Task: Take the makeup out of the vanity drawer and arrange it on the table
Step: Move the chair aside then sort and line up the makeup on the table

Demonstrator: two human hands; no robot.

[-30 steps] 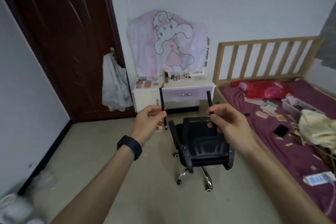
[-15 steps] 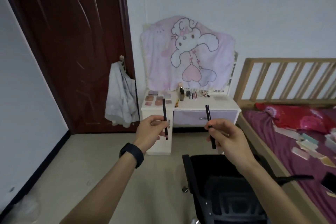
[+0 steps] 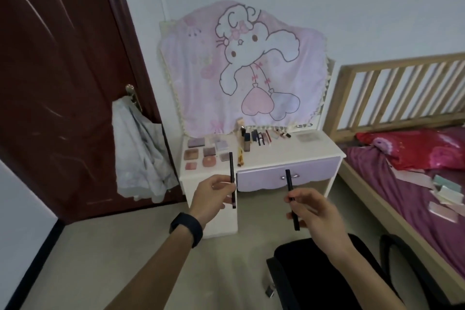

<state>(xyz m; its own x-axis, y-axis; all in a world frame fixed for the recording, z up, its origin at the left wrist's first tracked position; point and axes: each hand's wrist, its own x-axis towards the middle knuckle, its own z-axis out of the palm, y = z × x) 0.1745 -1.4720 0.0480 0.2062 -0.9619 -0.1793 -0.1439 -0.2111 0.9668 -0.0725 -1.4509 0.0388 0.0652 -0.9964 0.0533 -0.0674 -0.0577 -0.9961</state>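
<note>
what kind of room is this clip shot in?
Most likely a home bedroom: a bed with a slatted wooden headboard on the right, a white vanity with makeup laid out on top, and a dark door with a garment hung on its handle.

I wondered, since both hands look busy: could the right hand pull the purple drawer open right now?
Probably not yet. The right hand is pinching a black pencil, and a black chair stands between the person and the drawer.

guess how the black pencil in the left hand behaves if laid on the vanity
The black pencil looks slim and round, so it may roll on the smooth vanity top. Unbent in the left hand's pinch: probably stiff, light.
</note>
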